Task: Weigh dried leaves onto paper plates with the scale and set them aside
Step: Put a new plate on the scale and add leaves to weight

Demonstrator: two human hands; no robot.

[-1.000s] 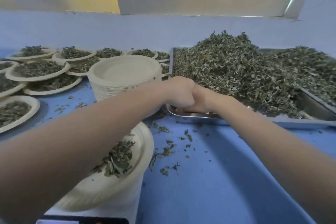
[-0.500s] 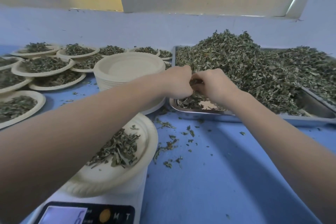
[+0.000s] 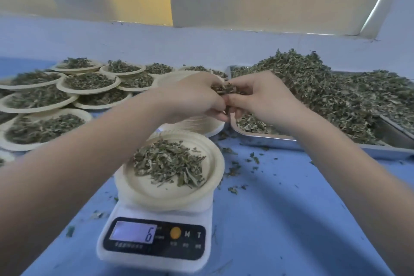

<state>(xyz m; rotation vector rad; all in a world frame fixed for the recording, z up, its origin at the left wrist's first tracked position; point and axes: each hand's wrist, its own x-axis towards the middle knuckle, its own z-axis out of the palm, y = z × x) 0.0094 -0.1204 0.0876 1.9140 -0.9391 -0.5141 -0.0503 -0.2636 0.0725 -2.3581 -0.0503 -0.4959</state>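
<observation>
A white digital scale (image 3: 154, 240) stands on the blue table, its display reading 6. On it sits a paper plate (image 3: 170, 192) with a small heap of dried leaves (image 3: 168, 161). Above and behind the plate, my left hand (image 3: 190, 96) and my right hand (image 3: 264, 98) are cupped together, holding a clump of dried leaves (image 3: 226, 88) between them. They hover at the left end of a metal tray (image 3: 268, 140) heaped with dried leaves (image 3: 318, 89).
A stack of empty paper plates (image 3: 197, 122) stands behind the scale, partly hidden by my left hand. Several filled plates (image 3: 89, 83) crowd the left side of the table. Loose leaf bits (image 3: 235, 168) lie scattered right of the scale. A wall runs along the back.
My hands have lifted out of the tray with a clump of leaves and drawn back toward the scale. The view has tilted down, bringing the scale's display fully into sight.
</observation>
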